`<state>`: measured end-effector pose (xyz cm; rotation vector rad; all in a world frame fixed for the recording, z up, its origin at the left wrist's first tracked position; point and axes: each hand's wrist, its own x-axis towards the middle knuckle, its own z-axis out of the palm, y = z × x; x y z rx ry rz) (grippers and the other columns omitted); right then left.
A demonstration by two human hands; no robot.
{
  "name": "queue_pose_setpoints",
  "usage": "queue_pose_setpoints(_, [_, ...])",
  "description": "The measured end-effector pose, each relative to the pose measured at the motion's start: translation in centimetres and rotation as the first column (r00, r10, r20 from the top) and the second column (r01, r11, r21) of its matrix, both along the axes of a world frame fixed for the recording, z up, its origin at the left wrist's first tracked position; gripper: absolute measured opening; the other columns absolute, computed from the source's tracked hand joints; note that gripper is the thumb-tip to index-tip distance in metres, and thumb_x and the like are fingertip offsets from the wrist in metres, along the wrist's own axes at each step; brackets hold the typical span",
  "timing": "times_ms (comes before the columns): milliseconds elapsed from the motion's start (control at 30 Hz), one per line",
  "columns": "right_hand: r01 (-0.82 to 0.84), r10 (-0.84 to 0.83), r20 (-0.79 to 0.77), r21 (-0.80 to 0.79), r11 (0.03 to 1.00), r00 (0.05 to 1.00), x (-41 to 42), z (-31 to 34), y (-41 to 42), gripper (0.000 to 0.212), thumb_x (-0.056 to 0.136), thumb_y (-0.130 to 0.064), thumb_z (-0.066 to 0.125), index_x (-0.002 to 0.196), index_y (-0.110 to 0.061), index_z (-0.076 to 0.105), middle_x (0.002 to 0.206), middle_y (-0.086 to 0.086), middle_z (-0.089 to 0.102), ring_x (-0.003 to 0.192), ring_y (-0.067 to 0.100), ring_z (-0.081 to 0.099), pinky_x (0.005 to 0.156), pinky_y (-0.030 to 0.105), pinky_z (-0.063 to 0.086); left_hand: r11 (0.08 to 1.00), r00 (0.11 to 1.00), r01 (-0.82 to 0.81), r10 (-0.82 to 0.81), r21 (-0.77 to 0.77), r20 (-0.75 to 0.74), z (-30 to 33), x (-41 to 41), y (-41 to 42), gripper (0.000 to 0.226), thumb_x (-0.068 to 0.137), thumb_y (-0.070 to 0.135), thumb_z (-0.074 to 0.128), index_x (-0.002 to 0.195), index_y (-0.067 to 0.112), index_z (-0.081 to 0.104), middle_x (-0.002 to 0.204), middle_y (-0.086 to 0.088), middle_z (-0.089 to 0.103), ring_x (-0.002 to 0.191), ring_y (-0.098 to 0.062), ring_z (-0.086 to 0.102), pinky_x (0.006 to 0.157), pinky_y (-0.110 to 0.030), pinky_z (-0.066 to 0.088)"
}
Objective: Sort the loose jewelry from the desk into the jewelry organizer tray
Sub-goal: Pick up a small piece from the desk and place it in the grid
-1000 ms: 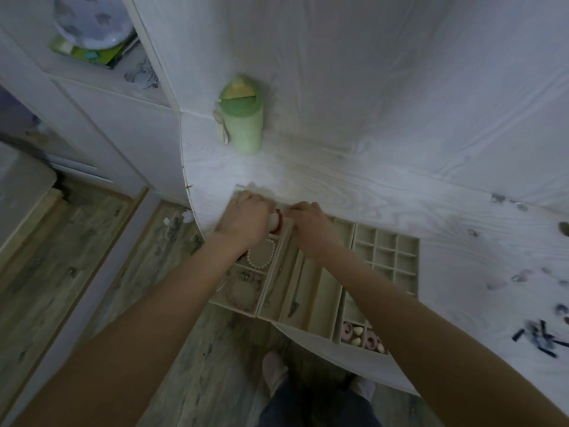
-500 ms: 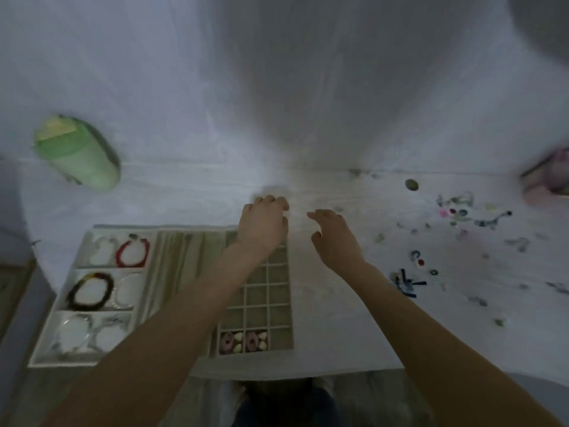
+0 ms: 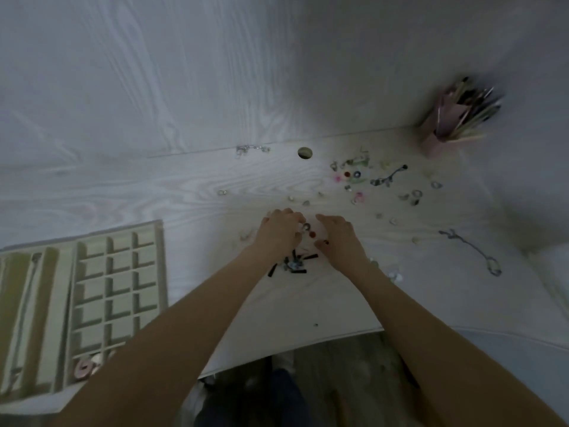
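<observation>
Both hands, left hand [image 3: 278, 231] and right hand [image 3: 337, 238], curl over small rings [image 3: 308, 230]; we can't tell if anything's pinched yet.

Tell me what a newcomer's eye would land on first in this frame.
Both hands, the left hand and the right hand, meet at mid-desk over a cluster of small dark jewelry pieces; what either grip holds is blurred. Loose jewelry is scattered across the desk's far right, below a pink holder of brushes. The beige organizer tray sits at the left edge, most of its visible square compartments bare.
</observation>
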<state>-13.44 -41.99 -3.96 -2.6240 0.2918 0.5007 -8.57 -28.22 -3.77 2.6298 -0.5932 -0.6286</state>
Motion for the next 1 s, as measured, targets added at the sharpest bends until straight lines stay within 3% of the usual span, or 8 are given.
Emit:
queue_pose_setpoints(67, [-0.003,0.002,0.013,0.028,1.000,1.000,0.1,-0.4,-0.9,0.055,0.093,-0.018,0.057,0.144,-0.015,0.035,0.146,0.010,0.031,0.132,0.025,0.032,0.105,0.032,0.031,1.000,1.000,-0.010,0.010,-0.004,-0.015,-0.7,-0.2,-1.2,0.036,0.094,0.016,0.049,0.130,0.015,0.052,0.129,-0.010,0.049,0.116,-0.026,0.047,0.090,-0.033,0.038])
queue_pose_setpoints(200, [-0.014,0.012,0.045,0.041,0.999,0.999,0.5,-1.0,-1.3,0.048,0.090,-0.020,0.061,0.135,-0.012,0.046,0.139,0.010,0.034,0.126,0.024,0.036,0.099,0.029,0.035,0.986,0.989,-0.144,0.139,-0.081,-0.057,-1.3,-0.2,-2.7,0.030,0.090,0.014,0.056,0.120,0.010,0.057,0.118,-0.012,0.052,0.107,-0.028,0.051,0.091,-0.035,0.042])
queue_pose_setpoints(300, [0.021,-0.023,0.076,0.022,1.000,0.997,1.0,-1.3,-0.9,0.038,0.089,-0.019,0.061,0.126,-0.011,0.053,0.134,0.010,0.036,0.122,0.023,0.036,0.092,0.028,0.038,0.970,0.977,-0.209,0.203,-0.126,-0.062,-1.7,0.0,-2.9,0.024,0.090,0.015,0.057,0.113,0.009,0.061,0.112,-0.013,0.053,0.102,-0.028,0.054,0.085,-0.028,0.040])
queue_pose_setpoints(500, [0.049,-0.049,0.091,0.008,0.999,0.995,1.7,-2.0,-0.8,0.028,0.090,-0.018,0.060,0.115,-0.007,0.055,0.125,0.012,0.043,0.117,0.025,0.040,0.080,0.026,0.036,0.944,0.961,-0.276,0.270,-0.180,-0.059,-2.3,0.0,-2.8,0.016,0.090,0.011,0.058,0.103,0.007,0.066,0.109,-0.016,0.054,0.095,-0.029,0.056,0.080,-0.025,0.041])
queue_pose_setpoints(667, [0.048,-0.075,0.150,0.177,0.983,0.986,1.8,-2.0,-1.3,0.011,0.088,-0.011,0.061,0.097,-0.007,0.056,0.101,0.015,0.058,0.083,0.021,0.047,0.055,0.017,0.029,0.907,0.948,-0.316,0.292,-0.279,-0.126,-2.1,-0.2,-2.9,0.017,0.091,0.017,0.059,0.100,0.004,0.064,0.105,-0.014,0.059,0.096,-0.025,0.057,0.077,-0.023,0.038])
queue_pose_setpoints(833, [-0.009,-0.092,0.223,0.413,0.911,0.971,1.4,0.2,-1.2,0.013,0.086,-0.004,0.061,0.099,-0.005,0.064,0.073,0.001,0.058,0.063,0.014,0.052,0.052,0.008,0.036,0.783,0.903,-0.427,0.344,-0.453,-0.257,0.0,-0.3,-1.7,0.011,0.094,0.018,0.056,0.086,0.011,0.058,0.090,-0.007,0.068,0.082,-0.015,0.063,0.074,-0.022,0.045])
queue_pose_setpoints(1000, [-0.013,-0.108,0.183,0.559,0.829,0.977,2.3,2.5,1.1,0.016,0.088,-0.005,0.060,0.100,-0.013,0.066,0.083,0.007,0.064,0.072,0.020,0.063,0.068,0.027,0.049,0.601,0.836,-0.548,0.405,-0.582,-0.369,3.2,-0.6,2.4,0.009,0.089,0.012,0.063,0.081,0.015,0.059,0.079,-0.004,0.068,0.072,-0.013,0.068,0.073,-0.023,0.053])
